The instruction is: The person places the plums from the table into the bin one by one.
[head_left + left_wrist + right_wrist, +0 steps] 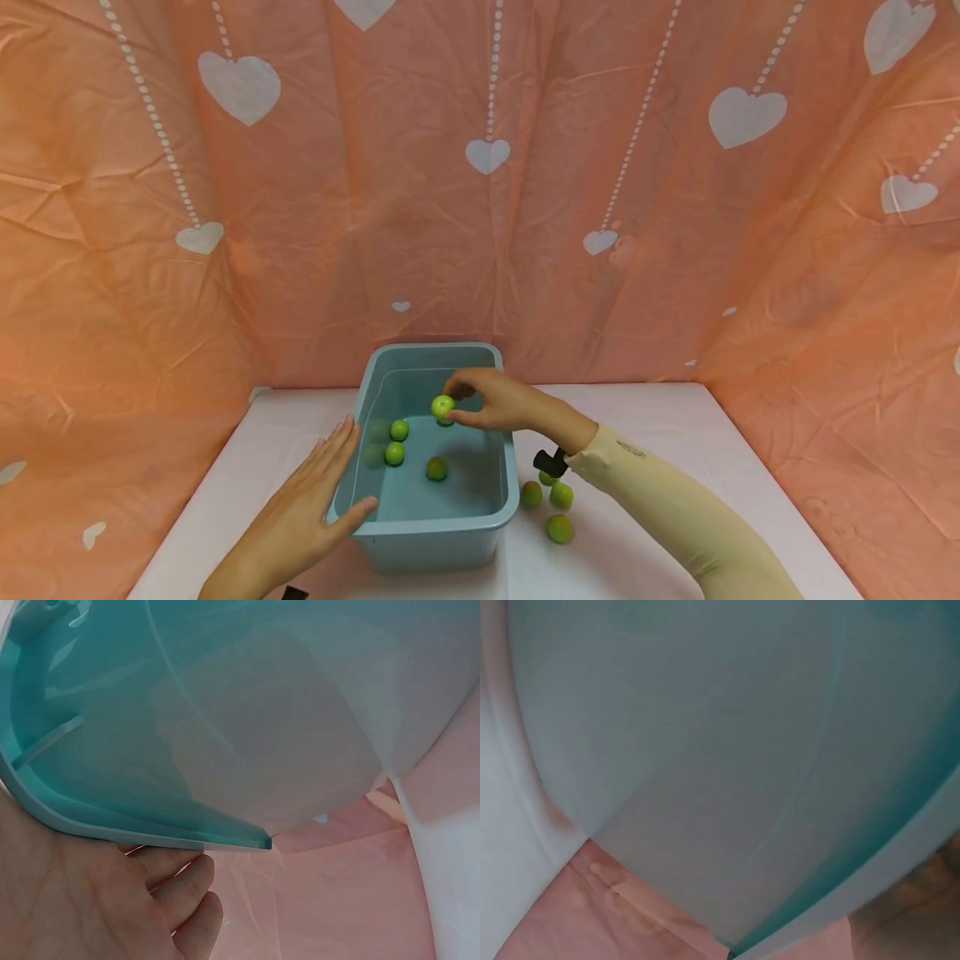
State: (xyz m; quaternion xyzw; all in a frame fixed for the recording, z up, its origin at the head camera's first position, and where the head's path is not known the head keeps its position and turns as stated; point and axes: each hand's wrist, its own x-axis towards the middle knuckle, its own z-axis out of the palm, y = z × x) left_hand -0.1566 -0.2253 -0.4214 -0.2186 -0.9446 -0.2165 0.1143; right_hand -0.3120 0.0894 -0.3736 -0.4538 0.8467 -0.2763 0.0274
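Note:
A blue-grey plastic tub (pixel 422 524) stands on the white-covered table. Over its inside, my right hand (pixel 491 400) pinches a small round green fruit (pixel 442 407) between thumb and fingers. A darker green patch shows just under that fruit; whether it is another fruit, I cannot tell. On the tub floor lie a green fruit (pixel 399 430), a second green fruit (pixel 394 453) and a darker green fruit (pixel 436 468). My left hand (pixel 307 492) rests along the tub's left rim, fingers straight and thumb over the edge. The left wrist view shows its fingers (pixel 184 892) outside the tub wall.
Several green fruits, some tinged reddish, lie right of the tub, the nearest fruit (pixel 559 528) below the right forearm. A pink curtain (pixel 420 208) with white hearts hangs behind and at both sides of the white table (pixel 637 517).

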